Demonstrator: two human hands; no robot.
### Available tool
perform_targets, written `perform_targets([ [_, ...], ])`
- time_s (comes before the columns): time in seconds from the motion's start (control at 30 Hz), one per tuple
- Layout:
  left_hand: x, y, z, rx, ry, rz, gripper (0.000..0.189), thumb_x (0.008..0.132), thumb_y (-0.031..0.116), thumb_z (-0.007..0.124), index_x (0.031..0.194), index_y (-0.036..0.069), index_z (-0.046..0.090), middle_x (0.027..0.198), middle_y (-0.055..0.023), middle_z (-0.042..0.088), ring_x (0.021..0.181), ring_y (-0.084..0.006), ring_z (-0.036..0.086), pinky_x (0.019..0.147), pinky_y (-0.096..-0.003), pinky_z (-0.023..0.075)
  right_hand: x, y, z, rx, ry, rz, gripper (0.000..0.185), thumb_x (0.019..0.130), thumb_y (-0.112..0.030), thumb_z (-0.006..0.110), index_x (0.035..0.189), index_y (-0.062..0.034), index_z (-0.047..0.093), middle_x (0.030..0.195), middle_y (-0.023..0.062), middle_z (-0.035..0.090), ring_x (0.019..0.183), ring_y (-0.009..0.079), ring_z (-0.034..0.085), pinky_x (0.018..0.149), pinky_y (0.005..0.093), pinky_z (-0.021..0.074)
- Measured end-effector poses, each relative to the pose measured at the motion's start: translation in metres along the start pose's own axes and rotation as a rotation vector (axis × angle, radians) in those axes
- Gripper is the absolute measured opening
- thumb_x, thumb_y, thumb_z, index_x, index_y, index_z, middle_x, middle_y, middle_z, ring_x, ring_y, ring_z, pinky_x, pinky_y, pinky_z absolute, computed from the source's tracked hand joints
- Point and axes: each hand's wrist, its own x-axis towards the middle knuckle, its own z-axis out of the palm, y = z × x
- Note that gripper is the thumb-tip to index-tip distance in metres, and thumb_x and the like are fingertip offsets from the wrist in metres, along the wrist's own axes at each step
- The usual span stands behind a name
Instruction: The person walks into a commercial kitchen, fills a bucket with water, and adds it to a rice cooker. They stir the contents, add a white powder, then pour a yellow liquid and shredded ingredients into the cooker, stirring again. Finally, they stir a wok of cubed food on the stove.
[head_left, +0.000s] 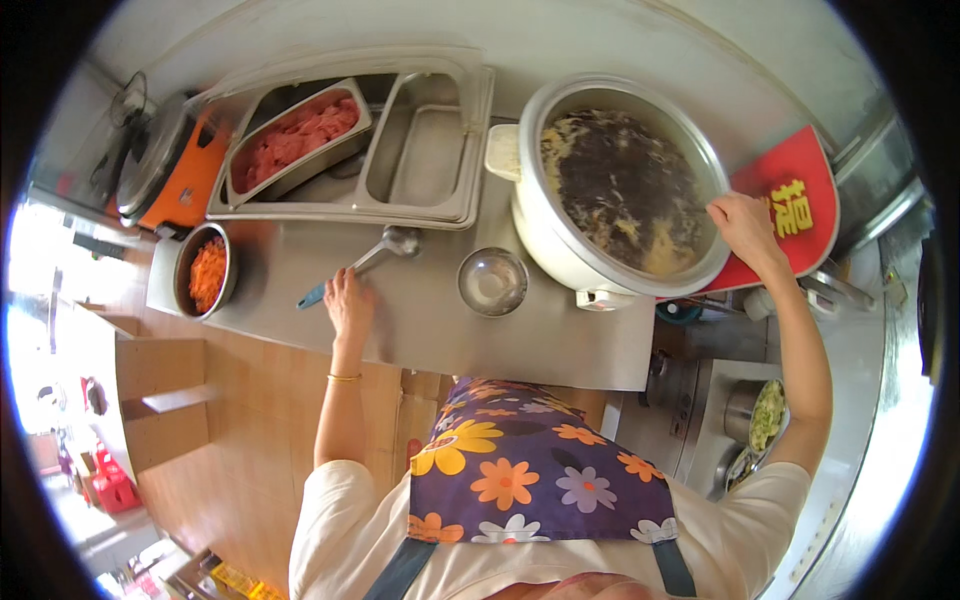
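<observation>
My left hand is on the steel counter, its fingers over the blue handle of a metal ladle. The ladle's bowl lies just in front of a steel pan frame. At the right, my right hand has its fingers curled at the rim of a large white electric cooking pot. Dark liquid with pale yellowish foam fills much of the pot. Between the ladle and the pot stands a small metal bowl; whether it holds anything is hard to tell.
The steel frame holds a pan of raw ground meat and an empty pan. Shredded carrot fills a round container at left. An orange appliance stands behind. Right are a red board and a pot of chopped greens.
</observation>
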Motion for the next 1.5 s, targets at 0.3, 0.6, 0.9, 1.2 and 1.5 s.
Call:
perform_targets([
  [0.3,0.028,-0.012,0.021,-0.019,0.136,0.178,0.04,0.077,0.011,0.063,0.116,0.01,0.056,0.105,-0.0139,0.055,0.102,-0.0332,0.051,0.088,-0.0454,0.0399,-0.031,-0.037,-0.01,0.202,0.314,0.12,0.012,0.085,-0.016,0.061,0.087,-0.0043,0.064,0.08,0.011,0.063,0.073,0.0321,0.061,0.063,0.0357,0.048],
  [0.6,0.011,-0.021,-0.005,-0.218,0.136,0.422,0.014,0.085,0.008,0.056,0.097,0.003,0.06,0.085,-0.014,0.055,0.084,-0.0329,0.052,0.076,-0.0423,0.0428,-0.09,-0.109,0.0,0.823,0.546,0.453,0.023,0.093,-0.02,0.057,0.096,0.0012,0.065,0.066,-0.0051,0.053,0.059,0.0016,0.041,0.052,0.0183,0.0324],
  [0.9,-0.033,0.049,-0.117,-0.781,-0.184,-0.089,0.015,0.091,0.009,0.054,0.098,0.001,0.065,0.076,-0.0048,0.053,0.069,-0.0148,0.052,0.059,-0.0279,0.0444,-0.099,-0.237,0.194,1.318,-0.009,0.655,0.026,0.09,-0.026,0.06,0.09,-0.001,0.067,0.062,0.0021,0.053,0.054,0.0085,0.044,0.051,0.0255,0.0388],
  [1.2,-0.008,0.232,-0.157,-2.28,-1.024,-0.306,0.021,0.095,0.015,0.05,0.114,0.006,0.049,0.079,-0.0013,0.05,0.082,-0.0179,0.053,0.077,-0.029,0.0467,-0.144,-0.224,0.091,1.186,0.137,0.246,0.049,0.084,-0.027,0.069,0.123,-0.003,0.051,0.08,0.0069,0.058,0.063,0.0111,0.053,0.055,0.024,0.0432],
  [1.5,-0.048,0.393,-0.158,-2.318,-1.68,0.016,0.038,0.095,0.031,0.051,0.124,0.006,0.047,0.106,-0.0079,0.061,0.102,-0.0205,0.057,0.096,-0.0382,0.0421,-0.163,-0.156,-0.029,1.311,0.721,0.158,0.029,0.086,-0.005,0.058,0.114,-0.0018,0.055,0.09,0.0089,0.062,0.072,0.0115,0.056,0.062,0.0264,0.0455],
])
